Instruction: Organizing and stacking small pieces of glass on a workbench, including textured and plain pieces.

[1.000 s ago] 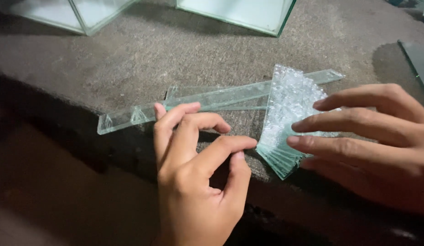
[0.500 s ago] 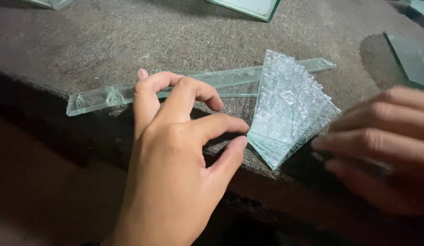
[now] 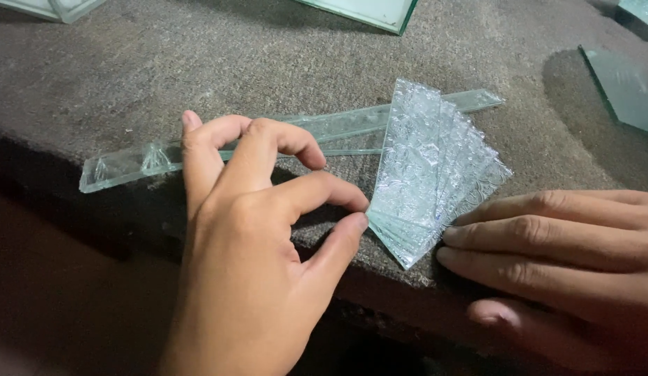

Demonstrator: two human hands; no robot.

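Note:
A fanned stack of small textured glass pieces (image 3: 428,167) lies near the front edge of a rough grey bench (image 3: 198,63). Behind it lie long narrow glass strips (image 3: 129,163). My left hand (image 3: 254,251) hovers with curled fingers. Its thumb tip touches the near corner of the fan, and its little finger rests on a long strip. My right hand (image 3: 561,251) lies flat at the right, fingertips touching the fan's right edge. Neither hand grips anything.
Edges of glass boxes or panes (image 3: 366,10) stand at the back, one more at the back left (image 3: 52,7). A flat glass sheet (image 3: 627,87) lies at the right. The bench's front edge drops into dark space below my hands.
My right hand has slid off the fanned glass pieces to their right edge. My left hand has stayed by the strips, its thumb now at the fan's corner. The view has shifted.

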